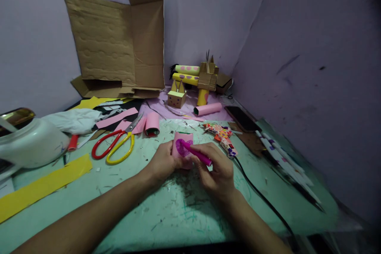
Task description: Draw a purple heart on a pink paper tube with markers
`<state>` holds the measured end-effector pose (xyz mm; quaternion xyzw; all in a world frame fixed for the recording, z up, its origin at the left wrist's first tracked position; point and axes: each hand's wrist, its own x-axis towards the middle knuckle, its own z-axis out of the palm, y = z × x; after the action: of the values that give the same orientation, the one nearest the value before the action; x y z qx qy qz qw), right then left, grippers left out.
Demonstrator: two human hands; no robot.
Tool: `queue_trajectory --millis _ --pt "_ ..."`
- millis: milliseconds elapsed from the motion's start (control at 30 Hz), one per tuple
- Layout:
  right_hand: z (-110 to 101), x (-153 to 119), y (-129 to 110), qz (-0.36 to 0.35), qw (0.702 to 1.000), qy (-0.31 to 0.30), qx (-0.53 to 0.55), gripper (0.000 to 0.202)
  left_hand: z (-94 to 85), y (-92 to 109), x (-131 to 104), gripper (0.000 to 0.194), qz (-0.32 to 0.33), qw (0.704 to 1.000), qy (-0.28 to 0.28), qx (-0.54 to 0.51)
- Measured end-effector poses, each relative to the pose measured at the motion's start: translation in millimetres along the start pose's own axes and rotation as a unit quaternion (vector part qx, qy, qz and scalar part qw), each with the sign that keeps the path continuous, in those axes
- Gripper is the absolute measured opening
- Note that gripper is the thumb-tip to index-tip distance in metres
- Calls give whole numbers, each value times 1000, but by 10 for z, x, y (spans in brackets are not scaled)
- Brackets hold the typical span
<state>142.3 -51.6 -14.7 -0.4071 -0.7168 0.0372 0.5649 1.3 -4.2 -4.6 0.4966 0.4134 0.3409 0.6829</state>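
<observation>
My left hand (164, 158) grips a short pink paper tube (187, 162) from its left side, over the middle of the table. A purple patch, partly covered by the pen, is coloured on the tube's front. Between the fingers of my right hand (218, 168) is a purple marker (202, 156), its tip touching that patch. Scissors (119, 143) with one red and one yellow handle lie to the left of my hands. Another pink tube (152, 123) stands just behind. Right of my right hand lies a glue gun (222, 137) covered in colourful patches, with a black cord.
A large cardboard box (119, 43) stands at the back left. Cardboard animal figures (177, 98) and yellow tubes sit at the back centre. On the right are a phone (242, 119) and long white sticks (279, 156); on the left, a white pot (32, 143) and a yellow strip (47, 184).
</observation>
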Motion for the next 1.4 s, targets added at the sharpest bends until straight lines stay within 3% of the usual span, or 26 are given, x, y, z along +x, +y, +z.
queue_trajectory --millis 1400 --pt "-18 12 -16 1 1000 8 -17 21 1 16 -10 37 6 1000 -6 0"
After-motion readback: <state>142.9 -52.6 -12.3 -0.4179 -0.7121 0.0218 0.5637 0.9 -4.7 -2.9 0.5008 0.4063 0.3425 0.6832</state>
